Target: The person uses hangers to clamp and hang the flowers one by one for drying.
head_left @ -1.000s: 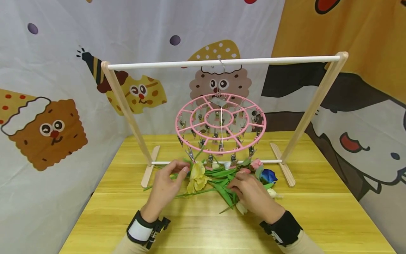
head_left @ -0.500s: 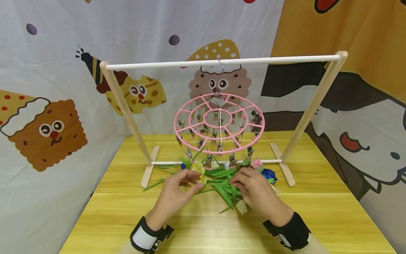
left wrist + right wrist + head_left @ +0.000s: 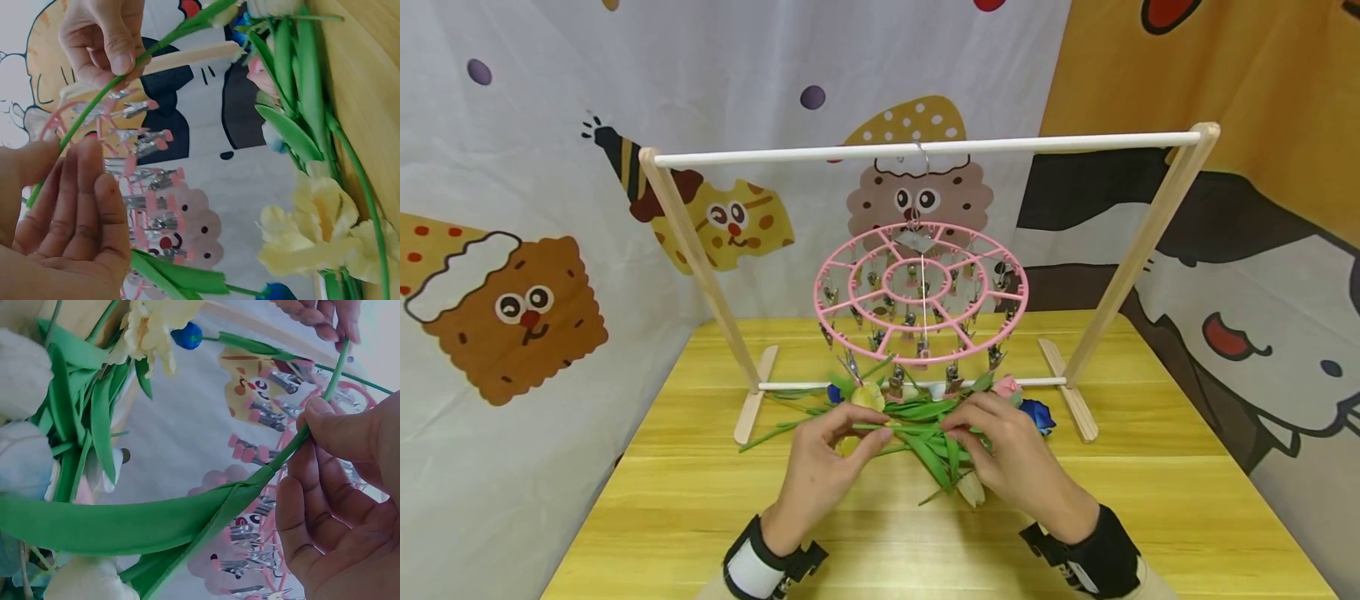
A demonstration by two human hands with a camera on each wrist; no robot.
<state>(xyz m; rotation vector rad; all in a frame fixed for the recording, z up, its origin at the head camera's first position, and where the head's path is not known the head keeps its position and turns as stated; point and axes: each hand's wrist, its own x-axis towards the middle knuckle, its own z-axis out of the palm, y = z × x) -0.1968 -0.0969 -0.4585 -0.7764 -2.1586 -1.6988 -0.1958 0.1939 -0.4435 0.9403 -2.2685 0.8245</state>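
Observation:
Between both hands runs a green artificial flower stem (image 3: 95, 100). My left hand (image 3: 820, 462) pinches its thin end with thumb and index finger, the other fingers loosely bent. My right hand (image 3: 1018, 454) pinches the same stem (image 3: 291, 445) farther along, where long leaves (image 3: 112, 525) branch off below. Beneath lies a pile of artificial flowers: a yellow one (image 3: 312, 225), white ones, a pink one (image 3: 1006, 387) and a blue one (image 3: 1037, 414). Another blue flower (image 3: 187, 335) hangs head down, its stem held by a clip (image 3: 850, 367).
A round pink clip hanger (image 3: 827, 321) with several metal clips hangs from the white rod (image 3: 775, 154) of a wooden stand (image 3: 700, 258), just beyond the hands. The stand's feet (image 3: 1070, 392) rest on the wooden table (image 3: 1150, 500). A cartoon-printed cloth (image 3: 760, 75) hangs behind.
My left hand has moved from beside the yellow flower toward the right and nearer, and now pinches the stem's end. The right hand has raised the stem slightly from the pile.

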